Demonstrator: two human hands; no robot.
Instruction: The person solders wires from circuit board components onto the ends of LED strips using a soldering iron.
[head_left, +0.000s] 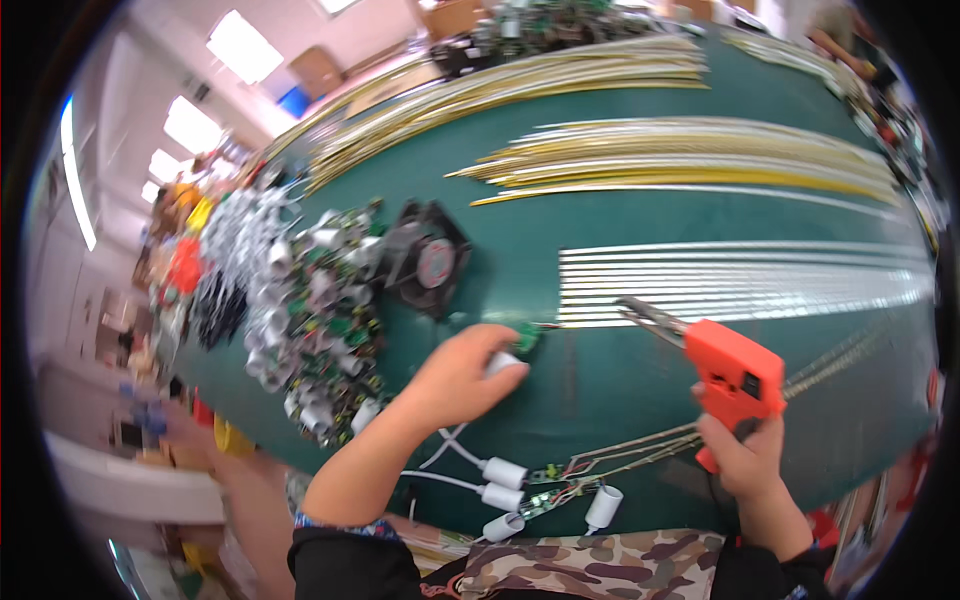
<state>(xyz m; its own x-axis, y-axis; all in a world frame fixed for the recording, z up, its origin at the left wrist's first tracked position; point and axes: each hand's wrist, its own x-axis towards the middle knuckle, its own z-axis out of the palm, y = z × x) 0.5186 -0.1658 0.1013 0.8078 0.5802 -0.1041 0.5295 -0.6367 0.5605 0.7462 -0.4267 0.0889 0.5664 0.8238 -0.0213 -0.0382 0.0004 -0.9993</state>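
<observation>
My left hand (468,372) is closed around a white cylindrical part with a small green circuit board (526,338) sticking out past the fingers. The board's far end reaches the left end of the lowest of several silvery strips (740,285) lying side by side; whether they touch I cannot tell. In my right hand (745,450) is a red, pistol-shaped soldering gun (735,370), gripped by its handle. Its metal tip points left and hovers over the lower strips. Below the hands, white cylindrical caps (503,472) with white cables and green boards lie near the table edge.
A black fan (428,258) stands left of centre on the green table (500,270). Left of it is a heap of white caps and circuit boards (320,310). Bundles of yellow and white strips (690,155) lie farther back. Another person's arm (845,50) shows at the far right.
</observation>
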